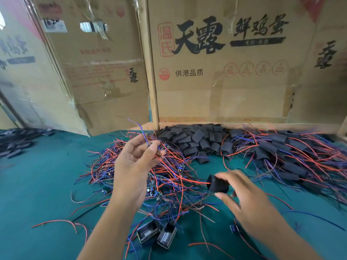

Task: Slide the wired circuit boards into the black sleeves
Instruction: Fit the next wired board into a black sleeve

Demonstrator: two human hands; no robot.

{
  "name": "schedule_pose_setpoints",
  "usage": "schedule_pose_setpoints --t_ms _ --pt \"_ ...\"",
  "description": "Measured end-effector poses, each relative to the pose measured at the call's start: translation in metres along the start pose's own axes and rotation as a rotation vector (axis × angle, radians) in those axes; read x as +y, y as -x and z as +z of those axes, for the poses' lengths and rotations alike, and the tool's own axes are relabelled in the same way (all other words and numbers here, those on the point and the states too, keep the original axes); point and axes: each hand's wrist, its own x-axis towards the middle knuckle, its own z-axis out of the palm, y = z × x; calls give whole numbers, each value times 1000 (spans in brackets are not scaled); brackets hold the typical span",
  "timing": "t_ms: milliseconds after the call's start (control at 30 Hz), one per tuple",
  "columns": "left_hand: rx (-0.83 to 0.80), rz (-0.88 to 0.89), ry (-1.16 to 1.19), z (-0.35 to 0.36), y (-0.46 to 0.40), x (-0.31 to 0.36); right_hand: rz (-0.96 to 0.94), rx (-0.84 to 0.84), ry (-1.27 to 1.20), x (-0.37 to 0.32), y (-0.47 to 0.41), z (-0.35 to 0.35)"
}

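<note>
My left hand (134, 162) is raised over a tangled heap of wired circuit boards (165, 177) with red and blue leads, and pinches the wires of one wired board (144, 136) between thumb and fingers. My right hand (242, 196) holds a black sleeve (217, 184) between thumb and fingers, just right of the heap. A pile of empty black sleeves (195, 139) lies at the back centre. To the right lies a heap of sleeved boards (293, 158) with wires trailing out.
Everything lies on a green cloth (47, 184). Cardboard boxes (216, 72) stand as a wall along the back. More black sleeves (16, 141) lie at the far left. Two small black parts (157, 233) sit near the front between my forearms.
</note>
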Motion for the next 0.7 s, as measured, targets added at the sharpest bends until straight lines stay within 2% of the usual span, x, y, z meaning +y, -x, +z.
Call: schedule_pose_setpoints --t_ms 433,700 --pt "26 13 -31 -1 2 -8 -51 31 121 -14 1 -4" --pt "37 7 -28 -6 -1 -7 -35 91 110 -8 -1 -4"
